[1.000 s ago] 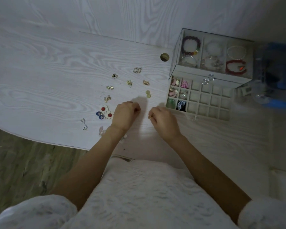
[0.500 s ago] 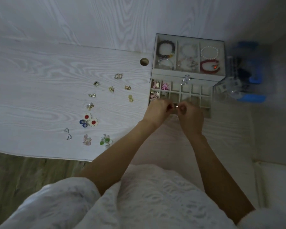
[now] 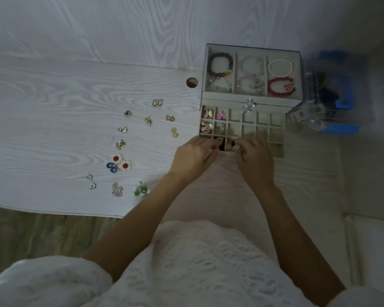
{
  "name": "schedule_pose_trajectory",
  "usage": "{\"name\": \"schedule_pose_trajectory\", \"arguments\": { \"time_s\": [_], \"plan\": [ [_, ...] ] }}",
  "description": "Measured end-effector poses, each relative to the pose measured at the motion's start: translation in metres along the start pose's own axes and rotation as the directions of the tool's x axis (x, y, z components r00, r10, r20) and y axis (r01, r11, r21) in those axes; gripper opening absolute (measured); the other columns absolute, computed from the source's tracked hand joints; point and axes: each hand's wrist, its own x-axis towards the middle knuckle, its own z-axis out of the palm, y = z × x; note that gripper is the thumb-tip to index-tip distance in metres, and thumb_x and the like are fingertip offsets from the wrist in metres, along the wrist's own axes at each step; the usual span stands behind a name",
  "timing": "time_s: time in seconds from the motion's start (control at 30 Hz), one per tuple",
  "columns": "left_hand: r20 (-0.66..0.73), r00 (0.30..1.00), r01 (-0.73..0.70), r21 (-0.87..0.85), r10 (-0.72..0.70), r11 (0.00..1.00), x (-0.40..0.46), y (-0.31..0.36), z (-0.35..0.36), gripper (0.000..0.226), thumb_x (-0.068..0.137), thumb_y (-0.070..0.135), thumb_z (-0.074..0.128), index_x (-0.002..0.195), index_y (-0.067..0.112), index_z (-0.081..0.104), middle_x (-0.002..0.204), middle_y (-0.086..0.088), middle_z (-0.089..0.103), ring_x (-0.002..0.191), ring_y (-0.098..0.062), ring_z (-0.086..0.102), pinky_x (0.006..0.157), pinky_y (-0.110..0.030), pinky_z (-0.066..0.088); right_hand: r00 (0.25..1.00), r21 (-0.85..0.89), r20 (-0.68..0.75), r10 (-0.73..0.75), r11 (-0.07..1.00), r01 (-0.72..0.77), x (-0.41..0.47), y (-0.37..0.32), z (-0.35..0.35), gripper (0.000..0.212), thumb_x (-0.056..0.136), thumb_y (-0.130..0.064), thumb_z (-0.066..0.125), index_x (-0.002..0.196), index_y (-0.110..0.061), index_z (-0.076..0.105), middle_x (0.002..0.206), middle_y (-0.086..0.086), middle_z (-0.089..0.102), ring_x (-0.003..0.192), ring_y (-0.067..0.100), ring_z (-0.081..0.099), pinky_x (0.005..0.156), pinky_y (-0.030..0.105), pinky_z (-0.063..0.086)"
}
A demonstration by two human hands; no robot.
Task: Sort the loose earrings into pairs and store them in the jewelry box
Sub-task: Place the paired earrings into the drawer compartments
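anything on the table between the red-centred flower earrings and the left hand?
No: in the head view, bare tabletop runs from the red-centred flower earrings to the left hand. The green flower earring lies below that line.

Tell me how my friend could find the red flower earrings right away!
Start at the jewelry box on the right side of the white table, then look left past the hands to the loose earrings. Near the bottom of that group sit the flower earrings, a touching pair. Only they have white petals with round red centres; blue hoops lie against their left side.
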Motion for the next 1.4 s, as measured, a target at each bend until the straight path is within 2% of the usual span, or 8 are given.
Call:
{"name": "schedule_pose_trajectory", "arguments": {
  "time_s": [0.13, 0.27, 0.43, 0.53, 0.73, 1.03, 1.27, 1.4],
  "plan": [
    [-0.135, 0.972, 0.201, 0.070, -0.190, 0.977, -0.036, -0.032, -0.032, 0.014, 0.086, 0.021, 0.059, 0.096, 0.018, 0.069, 0.082, 0.004, 0.071, 0.079, -0.017, 0.063, 0.059, -0.022, 0.045, 0.985, 0.124, 0.061, -0.160, 0.981, 0.152, 0.009, -0.036, 0.009, 0.019, 0.085, -0.002, 0.054, 0.099, -0.004, 0.066, 0.093, 0.013, 0.065, 0.087, 0.030, 0.058, 0.077, 0.036, 0.047],
    [-0.156, 0.888, 0.439, 0.017, -0.432, 0.898, -0.068, -0.066, -0.051, 0.016, 0.085, 0.013, 0.063, 0.099, 0.014, 0.069, 0.087, -0.002, 0.071, 0.084, -0.026, 0.062, 0.068, -0.030, 0.047, 0.927, 0.173, 0.225, -0.300, 0.948, 0.265, 0.030, -0.082, 0.035, 0.024, 0.089, -0.004, 0.054, 0.112, -0.004, 0.062, 0.108, 0.013, 0.061, 0.095, 0.026, 0.060, 0.081, 0.034, 0.049],
    [-0.231, 0.744, 0.644, -0.001, -0.627, 0.765, -0.094, -0.089, -0.064, 0.033, 0.081, 0.010, 0.062, 0.114, 0.014, 0.062, 0.110, -0.008, 0.064, 0.106, -0.030, 0.048, 0.083, -0.033, 0.041, 0.879, 0.002, 0.370, -0.302, 0.946, 0.324, 0.060, -0.117, 0.079, 0.033, 0.093, -0.006, 0.048, 0.125, -0.004, 0.050, 0.124, 0.015, 0.049, 0.112, 0.030, 0.044, 0.085, 0.038, 0.046],
    [-0.280, 0.701, 0.682, -0.007, -0.656, 0.732, -0.107, -0.100, -0.070, 0.041, 0.078, 0.009, 0.064, 0.118, 0.014, 0.060, 0.111, -0.011, 0.060, 0.105, -0.031, 0.046, 0.089, -0.034, 0.037, 0.895, -0.085, 0.371, -0.247, 0.951, 0.297, 0.062, -0.122, 0.094, 0.028, 0.090, 0.004, 0.047, 0.117, -0.003, 0.056, 0.118, 0.016, 0.051, 0.108, 0.030, 0.044, 0.078, 0.036, 0.047],
    [-0.194, 0.689, 0.720, 0.072, -0.698, 0.691, -0.123, -0.127, -0.068, 0.042, 0.078, 0.018, 0.065, 0.119, 0.011, 0.057, 0.116, -0.012, 0.061, 0.109, -0.031, 0.049, 0.094, -0.029, 0.030, 0.910, 0.047, 0.315, -0.268, 0.963, 0.267, 0.041, -0.115, 0.098, 0.028, 0.077, 0.020, 0.052, 0.093, 0.002, 0.065, 0.095, 0.019, 0.061, 0.090, 0.032, 0.054, 0.071, 0.038, 0.047],
    [-0.119, 0.699, 0.708, -0.023, -0.705, 0.706, -0.072, -0.146, -0.085, 0.036, 0.087, 0.020, 0.060, 0.122, 0.011, 0.056, 0.119, -0.014, 0.055, 0.106, -0.028, 0.054, 0.088, -0.035, 0.043, 0.919, 0.108, 0.276, -0.281, 0.959, 0.261, 0.017, -0.116, 0.089, 0.016, 0.083, 0.008, 0.058, 0.093, 0.001, 0.068, 0.096, 0.018, 0.062, 0.092, 0.035, 0.052, 0.074, 0.041, 0.049],
    [-0.065, 0.745, 0.665, -0.003, -0.664, 0.747, -0.063, -0.153, -0.084, 0.015, 0.085, 0.014, 0.064, 0.099, 0.011, 0.068, 0.098, -0.011, 0.062, 0.084, -0.025, 0.061, 0.075, -0.026, 0.044, 0.927, 0.123, 0.282, -0.248, 0.967, 0.221, 0.015, -0.118, 0.092, 0.019, 0.075, 0.017, 0.059, 0.080, 0.001, 0.068, 0.082, 0.016, 0.065, 0.076, 0.031, 0.059, 0.063, 0.041, 0.052],
    [-0.072, 0.749, 0.662, 0.021, -0.659, 0.750, -0.062, -0.152, -0.085, 0.012, 0.083, 0.015, 0.066, 0.094, 0.013, 0.070, 0.094, -0.009, 0.068, 0.084, -0.022, 0.063, 0.073, -0.021, 0.039, 0.929, 0.176, 0.312, -0.199, 0.973, 0.149, 0.019, -0.116, 0.090, 0.015, 0.080, 0.010, 0.060, 0.085, -0.003, 0.065, 0.091, 0.014, 0.062, 0.083, 0.025, 0.058, 0.070, 0.036, 0.052]
  ]
}}
